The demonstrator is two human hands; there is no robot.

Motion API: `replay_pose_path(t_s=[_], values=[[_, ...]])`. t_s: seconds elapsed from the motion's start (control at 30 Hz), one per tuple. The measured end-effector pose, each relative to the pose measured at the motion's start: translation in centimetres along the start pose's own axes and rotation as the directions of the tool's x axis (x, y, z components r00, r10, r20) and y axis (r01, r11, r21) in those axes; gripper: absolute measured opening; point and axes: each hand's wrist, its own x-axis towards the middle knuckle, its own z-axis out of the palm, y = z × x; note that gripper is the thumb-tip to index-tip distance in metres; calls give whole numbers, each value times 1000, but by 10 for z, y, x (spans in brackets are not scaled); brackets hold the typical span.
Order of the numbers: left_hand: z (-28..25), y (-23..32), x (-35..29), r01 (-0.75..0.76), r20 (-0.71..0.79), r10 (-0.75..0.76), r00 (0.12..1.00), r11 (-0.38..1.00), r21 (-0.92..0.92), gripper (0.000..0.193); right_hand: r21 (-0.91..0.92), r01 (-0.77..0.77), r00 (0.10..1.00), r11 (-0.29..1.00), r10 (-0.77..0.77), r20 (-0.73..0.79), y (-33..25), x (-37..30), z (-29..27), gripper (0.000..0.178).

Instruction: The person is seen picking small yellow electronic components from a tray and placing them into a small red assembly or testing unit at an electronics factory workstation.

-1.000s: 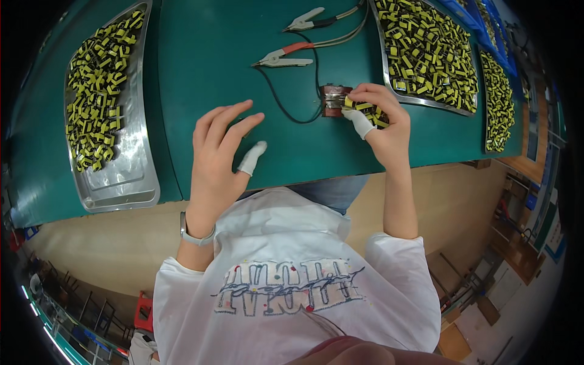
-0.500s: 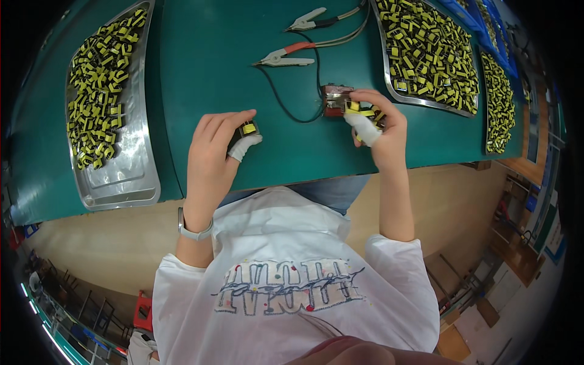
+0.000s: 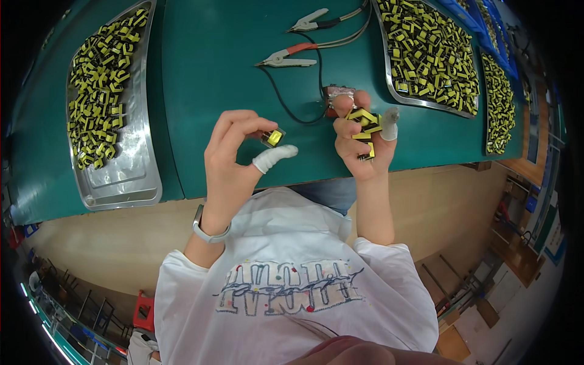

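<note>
A small yellow component [image 3: 273,137] is pinched in the left hand [image 3: 234,159], lifted above the green worktop [image 3: 207,67] near its front edge. The right hand [image 3: 359,143] grips several more components [image 3: 364,118] beside a small test fixture [image 3: 336,95], between full trays [image 3: 146,164].

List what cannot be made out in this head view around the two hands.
- Part count in the right hand: its fingers cover them; at least two yellow parts show.
- Small block on the table: the right hand's fingers hide its near side.
- Left hand: its part is too small for detail.
- Clip wires: cut off by the top edge.
- Far right tray: squeezed at the fisheye rim.
</note>
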Motion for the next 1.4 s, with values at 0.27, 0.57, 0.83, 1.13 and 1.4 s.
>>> replay_pose_path(t_s=[0.27, 0.57, 0.83, 1.13, 1.4], values=[[15, -1, -2, -91, 14, 93, 996, 990, -104, 44, -600, -89, 973, 795, -60, -223, 26, -1, 10, 24], [33, -14, 2, -189, -82, 183, 980, 980, -63, 40, -764, -28, 904, 645, -310, -295, 63, 13, 9, 13], [36, -26, 7, -9, -95, -6, 995, 987, -158, 47, -968, 169, 779, 185, -627, 16, 76, 29, -5, 8], [39, -24, 5, -43, -120, 24, 992, 987, -153, 38, -947, 185, 798, 264, -603, -13, 76, 21, -3, 6], [36, -31, 2, -220, -65, 214, 975, 972, -88, 46, -742, -245, 910, 624, -116, -398, 42, 7, 25, 20]])
